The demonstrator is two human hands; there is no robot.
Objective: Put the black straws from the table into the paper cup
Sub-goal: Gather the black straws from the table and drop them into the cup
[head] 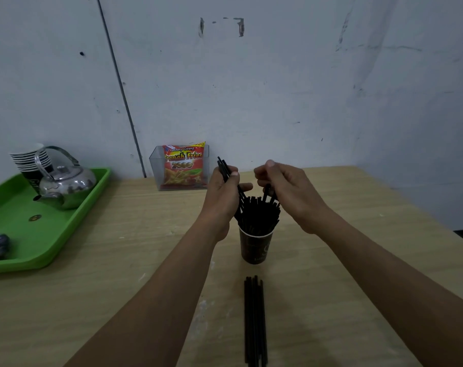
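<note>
Both grips work above the paper cup (255, 246) on the table (145, 260): the left hand (222, 193) clasps a few black straws (223, 166), the right hand (286, 189) pinches one straw (266, 193) over the crammed bunch (258, 214). More straws (254, 321) lie flat, near the cup's front.

Count as seen: 1 paper cup (255, 247) in front of me, packed w/ black straws (257, 213), too many to count. Approx 5 more straws (254, 321) lying on the table (119, 260); exact no. unclear. A few straws in my left hand (222, 192), approx 3. 1 green tray (53, 234), 1 kettle (66, 184), 1 stack of cups (30, 158), 1 snack bag (184, 165) in 1 clear box (156, 170).
</note>
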